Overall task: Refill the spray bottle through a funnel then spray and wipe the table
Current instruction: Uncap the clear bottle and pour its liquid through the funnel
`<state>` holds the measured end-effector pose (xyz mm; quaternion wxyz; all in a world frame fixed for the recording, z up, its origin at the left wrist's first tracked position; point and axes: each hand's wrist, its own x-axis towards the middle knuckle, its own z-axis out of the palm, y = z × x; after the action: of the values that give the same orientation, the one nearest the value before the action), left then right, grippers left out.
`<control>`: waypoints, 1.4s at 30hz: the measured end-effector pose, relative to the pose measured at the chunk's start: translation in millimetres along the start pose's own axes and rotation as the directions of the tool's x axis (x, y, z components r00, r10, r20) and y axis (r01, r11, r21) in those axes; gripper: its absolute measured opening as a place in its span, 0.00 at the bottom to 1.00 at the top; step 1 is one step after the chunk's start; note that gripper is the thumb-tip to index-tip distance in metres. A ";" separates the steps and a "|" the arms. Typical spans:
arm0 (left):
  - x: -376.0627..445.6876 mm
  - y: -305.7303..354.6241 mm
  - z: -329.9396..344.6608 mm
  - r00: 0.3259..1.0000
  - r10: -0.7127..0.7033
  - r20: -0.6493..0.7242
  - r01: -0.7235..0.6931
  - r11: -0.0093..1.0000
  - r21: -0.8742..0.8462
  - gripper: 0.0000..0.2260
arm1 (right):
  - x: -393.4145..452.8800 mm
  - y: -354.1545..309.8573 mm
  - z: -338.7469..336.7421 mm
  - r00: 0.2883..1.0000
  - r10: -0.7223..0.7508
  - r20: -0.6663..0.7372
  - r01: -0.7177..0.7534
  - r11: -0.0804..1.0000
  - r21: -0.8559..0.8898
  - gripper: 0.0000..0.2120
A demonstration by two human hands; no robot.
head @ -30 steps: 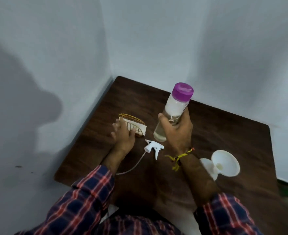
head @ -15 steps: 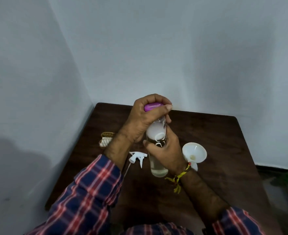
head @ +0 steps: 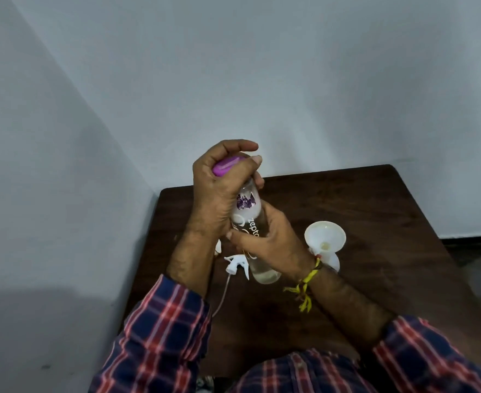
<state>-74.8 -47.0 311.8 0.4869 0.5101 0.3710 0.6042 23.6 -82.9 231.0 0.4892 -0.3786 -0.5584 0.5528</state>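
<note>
A clear bottle [head: 250, 219] with a purple cap [head: 225, 167] is held above the dark wooden table [head: 375, 222]. My right hand [head: 270, 245] grips its body around the middle. My left hand [head: 219, 191] is closed over the purple cap at the top. A little liquid sits in the bottle's bottom. A white funnel [head: 324, 236] stands in a white spray bottle at the right, just behind my right wrist. The white spray trigger head [head: 237, 263] with its thin tube lies on the table under my hands.
The table stands in a corner between two pale walls. A small white piece [head: 218, 247] shows behind my left forearm, mostly hidden. The floor is visible past the table's right edge.
My left hand left the item at the table's left and closed over the purple cap. The bottle came upright and closer to me, and my head tilted upward.
</note>
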 end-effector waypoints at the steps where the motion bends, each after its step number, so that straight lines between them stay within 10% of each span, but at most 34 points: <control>1: -0.4 -0.9 1.8 1.000 0.012 -0.015 -0.011 1.000 0.023 0.08 | -1.1 2.0 0.3 1.000 -0.022 -0.017 0.021 0.999 -0.045 0.21; 6: 2.5 3.3 -8.1 0.990 -0.053 0.132 0.072 0.987 -0.142 0.12 | -8.4 -10.7 -26.9 0.953 0.110 0.284 -0.164 0.970 0.177 0.21; 12: -6.7 8.8 20.5 0.999 0.025 -0.033 -0.018 0.979 0.203 0.10 | -12.6 -2.1 -11.2 0.991 -0.067 -0.120 0.059 0.996 -0.068 0.26; 18: -13.9 23.0 -0.4 0.977 -0.063 0.204 0.013 0.972 0.235 0.15 | -13.1 -6.0 -33.2 0.992 -0.114 -0.050 0.106 0.984 -0.139 0.22; 23: -15.8 29.0 -2.6 0.995 0.092 -0.042 -0.044 0.765 0.642 0.25 | -17.0 0.9 -29.2 0.989 -0.132 -0.059 0.119 0.975 -0.188 0.18; 27: -14.4 39.4 -14.6 0.933 -0.068 0.353 -0.122 0.864 0.488 0.18 | -18.3 3.5 -28.0 0.988 -0.146 -0.056 0.130 0.966 -0.223 0.18; 32: -11.8 47.6 -14.4 0.964 -0.068 0.257 -0.176 0.561 0.809 0.24 | -20.5 4.8 -22.5 0.988 -0.148 -0.032 0.137 0.963 -0.231 0.18; 36: -7.7 63.1 -33.1 0.776 -0.309 0.550 -0.137 0.768 0.625 0.21 | -22.6 6.5 -23.9 0.989 -0.147 -0.033 0.136 0.964 -0.227 0.21; 42: -7.6 58.8 -27.9 0.924 -0.213 0.318 -0.171 0.513 0.841 0.22 | -29.5 12.1 -15.2 0.989 -0.147 -0.004 0.142 0.958 -0.250 0.23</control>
<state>-114.4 -67.8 359.8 0.2410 0.7855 0.5241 0.2240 43.8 -106.4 213.9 0.4832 -0.4015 -0.6438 0.4369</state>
